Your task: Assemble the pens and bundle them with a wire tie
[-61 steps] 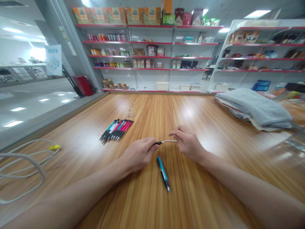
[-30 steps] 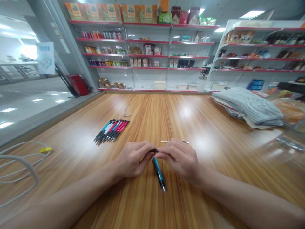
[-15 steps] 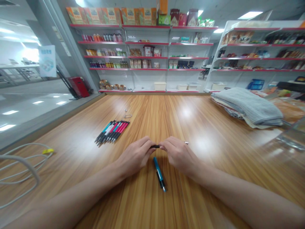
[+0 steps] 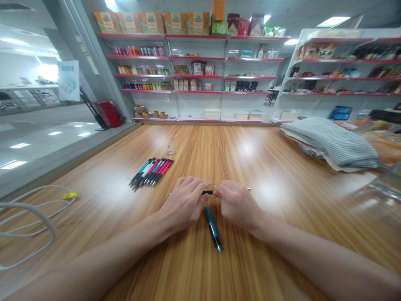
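Observation:
Both hands meet over the middle of the wooden table. My left hand and my right hand each pinch one end of a small black pen part held between them. A blue pen barrel lies on the table just below the hands. A thin silver refill lies behind my right hand, mostly hidden by it. A row of several blue, red and black pens lies farther away on the left.
Small metal springs lie beyond the row of pens. A white cable with a yellow tag coils at the left edge. Folded striped cloth sits at the right. Store shelves stand behind the table.
Two seconds ago my right hand drew the silver refill out of the black part. The refill now lies on the table, and both hands have closed together on the black part.

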`<state>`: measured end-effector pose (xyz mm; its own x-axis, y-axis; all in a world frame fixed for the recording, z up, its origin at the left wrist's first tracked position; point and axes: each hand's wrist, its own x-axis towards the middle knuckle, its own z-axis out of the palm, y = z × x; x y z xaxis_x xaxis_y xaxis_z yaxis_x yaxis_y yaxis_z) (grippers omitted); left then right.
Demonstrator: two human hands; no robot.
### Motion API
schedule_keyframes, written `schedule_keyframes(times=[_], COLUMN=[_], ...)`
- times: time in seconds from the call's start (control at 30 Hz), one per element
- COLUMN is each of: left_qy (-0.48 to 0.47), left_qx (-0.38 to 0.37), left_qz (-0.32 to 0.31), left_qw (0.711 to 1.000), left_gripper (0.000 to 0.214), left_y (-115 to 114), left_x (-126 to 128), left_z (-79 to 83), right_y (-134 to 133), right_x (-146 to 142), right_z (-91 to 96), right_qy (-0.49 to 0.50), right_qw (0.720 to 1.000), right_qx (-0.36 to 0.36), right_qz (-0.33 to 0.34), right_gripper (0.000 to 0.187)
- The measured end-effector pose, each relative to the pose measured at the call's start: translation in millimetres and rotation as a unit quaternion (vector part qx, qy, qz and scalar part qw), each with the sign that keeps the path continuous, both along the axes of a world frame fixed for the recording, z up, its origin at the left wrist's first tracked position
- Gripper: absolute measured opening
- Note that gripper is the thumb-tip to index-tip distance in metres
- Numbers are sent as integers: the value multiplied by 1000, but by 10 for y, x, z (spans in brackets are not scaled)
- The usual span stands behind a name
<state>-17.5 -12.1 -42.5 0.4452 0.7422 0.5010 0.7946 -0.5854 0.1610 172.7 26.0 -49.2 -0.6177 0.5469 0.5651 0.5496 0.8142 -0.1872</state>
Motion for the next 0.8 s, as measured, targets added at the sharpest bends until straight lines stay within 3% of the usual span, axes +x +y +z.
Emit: schedule_keyframes(times=[0.4, 0.53, 0.67, 0.73, 0.8], left_qy=[43, 44, 65, 90, 144], left_qx=[-9, 12, 110, 148, 140], left_qz=[-9, -20, 12, 47, 31], left_qw=[999, 999, 992, 984, 979], left_gripper=[22, 21, 13, 12, 17], left_y=[-5, 38, 192, 295, 394], left_x=[-9, -43, -272, -453, -633], left_z=[16, 56, 168, 200, 194], right_y=[18, -28, -21, 42, 139], right_x=[36, 8, 29, 90, 179], right_z=[-4, 17, 41, 55, 69], right_qy=[53, 111, 132, 114, 84], right_qw=[997, 989, 980, 985, 991], right_qx=[-38, -99, -146, -124, -80], right_qz=[28, 21, -15, -32, -59], right_gripper=[20, 24, 33, 36, 31])
